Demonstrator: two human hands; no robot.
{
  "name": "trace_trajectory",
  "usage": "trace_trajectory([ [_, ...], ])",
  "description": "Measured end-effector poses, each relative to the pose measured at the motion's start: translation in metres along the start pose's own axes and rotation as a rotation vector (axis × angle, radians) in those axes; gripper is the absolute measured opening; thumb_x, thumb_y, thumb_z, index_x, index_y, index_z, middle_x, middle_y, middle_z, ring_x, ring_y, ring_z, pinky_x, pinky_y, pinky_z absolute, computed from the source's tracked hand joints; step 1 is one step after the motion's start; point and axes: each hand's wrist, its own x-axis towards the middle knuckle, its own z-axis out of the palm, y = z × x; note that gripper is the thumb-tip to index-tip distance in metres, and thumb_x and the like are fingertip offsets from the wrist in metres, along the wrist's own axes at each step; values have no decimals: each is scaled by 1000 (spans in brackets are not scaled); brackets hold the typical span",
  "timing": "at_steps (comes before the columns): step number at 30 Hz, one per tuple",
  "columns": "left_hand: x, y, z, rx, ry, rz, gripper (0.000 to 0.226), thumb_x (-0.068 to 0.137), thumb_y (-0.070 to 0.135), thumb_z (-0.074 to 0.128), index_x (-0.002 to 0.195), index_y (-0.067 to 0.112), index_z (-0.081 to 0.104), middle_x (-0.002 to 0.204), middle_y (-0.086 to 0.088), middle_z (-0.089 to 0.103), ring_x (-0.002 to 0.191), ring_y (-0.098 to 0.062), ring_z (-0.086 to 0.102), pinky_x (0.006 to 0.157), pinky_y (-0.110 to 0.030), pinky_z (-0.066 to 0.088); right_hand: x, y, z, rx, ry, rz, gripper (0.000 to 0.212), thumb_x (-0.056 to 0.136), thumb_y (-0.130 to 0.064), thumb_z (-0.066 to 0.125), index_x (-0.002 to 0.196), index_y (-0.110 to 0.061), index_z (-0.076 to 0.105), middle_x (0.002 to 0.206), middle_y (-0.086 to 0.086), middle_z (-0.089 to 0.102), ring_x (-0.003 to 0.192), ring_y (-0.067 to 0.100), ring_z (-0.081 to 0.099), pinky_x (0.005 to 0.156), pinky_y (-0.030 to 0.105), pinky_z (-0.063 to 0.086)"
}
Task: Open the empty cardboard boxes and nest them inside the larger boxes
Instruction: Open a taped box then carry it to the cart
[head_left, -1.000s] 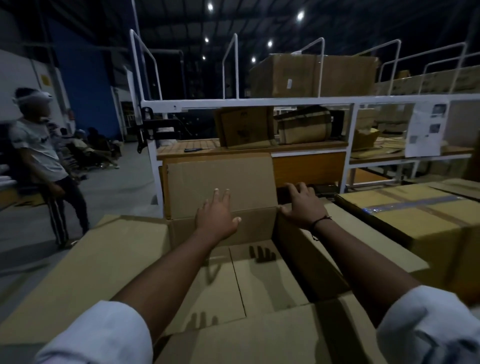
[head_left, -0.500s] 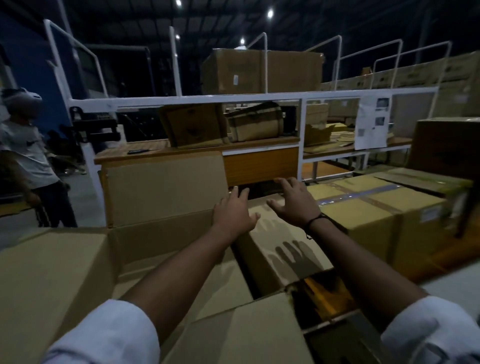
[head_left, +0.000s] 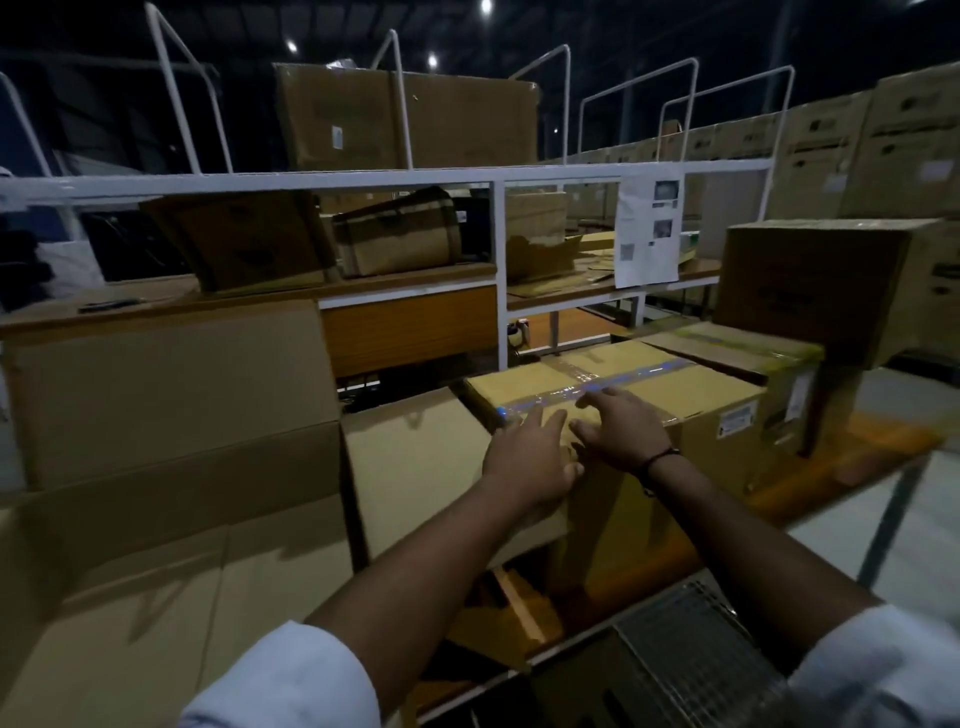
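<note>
Resting side by side on the taped box (head_left: 675, 382), left hand (head_left: 530, 460) and right hand (head_left: 621, 431); both grips apart, fingers straight

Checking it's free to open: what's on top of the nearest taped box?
On the taped box: clear tape along the lid seam, plus left hand and right hand at its near edge. Sealed flaps hide the inside.

Nothing legible: label (head_left: 735, 420) on taped box (head_left: 691, 387) and posted sheet (head_left: 648, 228) blurred
</note>
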Motion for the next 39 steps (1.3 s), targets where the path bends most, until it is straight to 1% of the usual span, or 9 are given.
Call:
trace_trajectory([
  [2, 9, 8, 11, 35, -68, 9, 90, 94, 58, 61, 163, 32, 10, 171, -9, 12, 153, -39, 20, 120, -55, 29, 0, 18, 8, -22, -34, -3, 44, 94, -53, 58, 129, -26, 62, 133, 3, 59, 123, 22, 51, 104, 45, 44],
  [4, 15, 13, 23, 27, -131, -26, 95, 92, 58, 63, 163, 33, 5, 172, -8, 8, 154, -41, 13, 122, -56, 25, -4, 32, 18, 0, -69, 0, 47, 97, -58, 49, 133, -29, 59, 142, 1, 54, 132, 22, 45, 112, 49, 34],
  [7, 20, 21, 38, 52, -182, -107, 99, 92, 54, 66, 164, 26, 4, 171, -8, 4, 155, -45, 2, 121, -59, 24, -13, 46, 35, 28, -28, -26, 62, 96, -68, 27, 139, -33, 55, 149, -1, 48, 140, 20, 37, 116, 46, 19],
  [10, 27, 36, 43, 95, -157, -167, 94, 93, 48, 67, 161, 17, 11, 168, -14, 12, 152, -51, 6, 119, -58, 30, -15, 51, 47, 38, 57, -62, 71, 93, -68, 13, 138, -33, 55, 145, -2, 50, 139, 18, 38, 119, 48, 16],
  [14, 39, 59, 51, 144, -110, -273, 75, 99, 38, 60, 156, 10, 21, 160, -24, 23, 146, -58, 16, 115, -59, 36, -15, 56, 54, 29, 98, -77, 66, 95, -60, 13, 138, -32, 55, 144, -1, 49, 138, 19, 38, 121, 49, 15],
  [18, 43, 67, 74, 145, -6, -334, 62, 106, 33, 48, 155, 7, 19, 161, -27, 21, 147, -59, 13, 113, -64, 35, -14, 63, 61, 55, 147, -107, 55, 100, -52, 21, 137, -31, 56, 143, 0, 51, 138, 19, 39, 122, 49, 16],
  [26, 40, 72, 87, 199, 5, -343, 74, 106, 36, 49, 160, 8, 7, 167, -25, 7, 149, -58, 3, 111, -61, 39, -15, 71, 69, 97, 224, -144, 52, 103, -50, 26, 137, -31, 59, 145, -2, 54, 139, 18, 40, 121, 46, 17],
  [34, 41, 84, 86, 181, -9, -423, 83, 103, 40, 52, 160, 7, 3, 168, -24, -1, 150, -57, -3, 113, -62, 37, -11, 94, 82, 145, 354, -243, 51, 105, -51, 28, 133, -29, 65, 141, -4, 61, 134, 18, 50, 109, 46, 33],
  [39, 48, 88, 85, 160, 19, -465, 89, 99, 55, 50, 160, 10, 4, 170, -18, -2, 152, -53, -4, 114, -59, 36, -2, 112, 78, 120, 340, -352, 54, 106, -54, 29, 133, -27, 65, 141, -5, 61, 134, 17, 51, 102, 43, 36],
])
